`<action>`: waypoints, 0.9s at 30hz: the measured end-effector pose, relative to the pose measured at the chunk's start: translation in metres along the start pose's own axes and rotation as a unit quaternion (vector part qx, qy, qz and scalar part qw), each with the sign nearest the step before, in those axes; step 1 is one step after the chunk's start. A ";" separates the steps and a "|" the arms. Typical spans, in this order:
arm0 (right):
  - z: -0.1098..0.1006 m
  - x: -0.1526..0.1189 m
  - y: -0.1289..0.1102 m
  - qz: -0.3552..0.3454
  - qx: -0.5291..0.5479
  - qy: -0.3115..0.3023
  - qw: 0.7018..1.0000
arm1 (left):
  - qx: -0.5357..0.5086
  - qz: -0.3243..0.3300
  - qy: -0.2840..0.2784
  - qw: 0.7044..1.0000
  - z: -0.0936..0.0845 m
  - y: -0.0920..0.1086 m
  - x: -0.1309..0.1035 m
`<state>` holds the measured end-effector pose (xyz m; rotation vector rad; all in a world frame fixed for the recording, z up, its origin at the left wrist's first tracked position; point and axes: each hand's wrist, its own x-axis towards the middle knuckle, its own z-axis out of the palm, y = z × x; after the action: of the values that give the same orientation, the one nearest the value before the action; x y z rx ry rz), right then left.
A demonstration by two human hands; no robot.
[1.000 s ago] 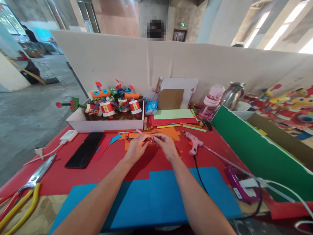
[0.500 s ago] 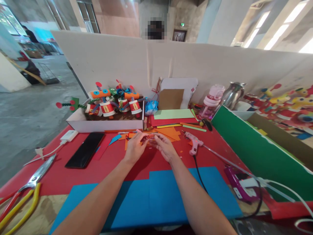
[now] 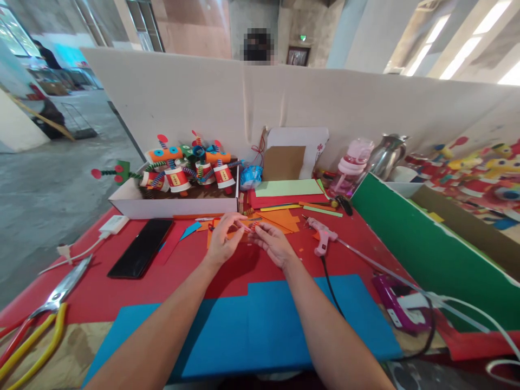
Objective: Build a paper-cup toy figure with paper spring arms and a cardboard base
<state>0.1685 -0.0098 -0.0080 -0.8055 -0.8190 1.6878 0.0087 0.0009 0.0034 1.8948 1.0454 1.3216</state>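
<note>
While right hand (image 3: 276,246) has its grip pinched on a small red pleated paper strip (image 3: 255,225), left hand (image 3: 222,244) meets its left end; can't tell if that grip holds. Strip's mid-scene, over red worktop (image 3: 238,273); blue sheets (image 3: 268,319) near, white partition (image 3: 195,92) far, grey floor (image 3: 60,168) left.

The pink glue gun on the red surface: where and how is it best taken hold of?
I would take the pink glue gun by its handle, from the near side: the handle points that way, the nozzle faces away to the left and the clear stick runs out right. Mind the black cable at the handle's end.
</note>
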 end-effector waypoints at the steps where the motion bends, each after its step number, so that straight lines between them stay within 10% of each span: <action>1: -0.001 -0.001 -0.001 0.019 -0.012 -0.013 1.000 | -0.044 -0.040 -0.027 0.998 -0.003 -0.001 0.001; 8: 0.000 -0.009 -0.007 0.088 -0.065 -0.071 0.992 | -0.223 -0.168 -0.251 0.927 -0.018 -0.006 0.002; 27: -0.003 -0.005 -0.004 0.070 -0.035 -0.028 0.997 | -0.032 -0.048 -0.122 0.991 -0.009 -0.008 0.006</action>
<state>0.1741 -0.0131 -0.0063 -0.8859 -0.8814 1.8204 -0.0004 0.0106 0.0029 1.8780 0.9435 1.0267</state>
